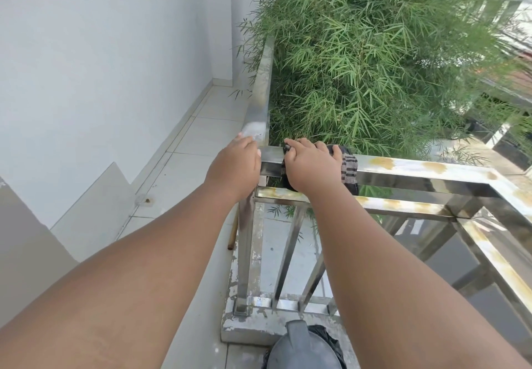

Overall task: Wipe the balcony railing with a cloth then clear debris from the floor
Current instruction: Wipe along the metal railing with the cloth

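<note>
Home balcony: steel railing (417,167), tiled floor (201,135), white house wall (100,66).

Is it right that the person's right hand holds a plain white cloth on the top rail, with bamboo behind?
Not quite. The cloth is dark with a grey striped pattern, not plain white. The head view shows the right hand holding it on the top rail, with bamboo behind.
</note>
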